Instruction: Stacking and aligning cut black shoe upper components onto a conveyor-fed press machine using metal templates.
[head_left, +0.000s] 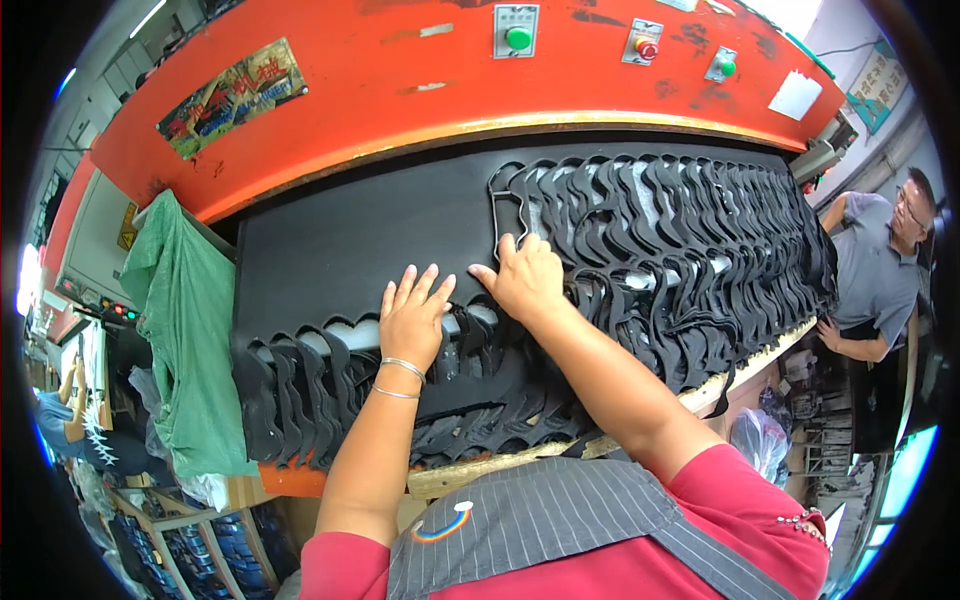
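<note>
A large black sheet (350,225), foam or rubber by its look, lies on the machine's bed. My left hand (412,318) rests flat near its front cut edge, fingers spread and holding nothing. At the boundary between whole and cut material stands a thin-walled, shoe-sole-shaped cutting die (494,215). My right hand (528,278) is at the die's near end, thumb on one side and fingertips on the other; the palm hides part of it. Rows of wavy black offcuts (640,215) lie to the right, and more black strips (300,385) lie before my left hand.
An orange press beam (400,90) with buttons spans the far side. Green cloth (185,330) hangs at the left. A wooden edge (460,480) borders the near side. Another person (880,260) stands at the right; someone else (62,415) is at far left.
</note>
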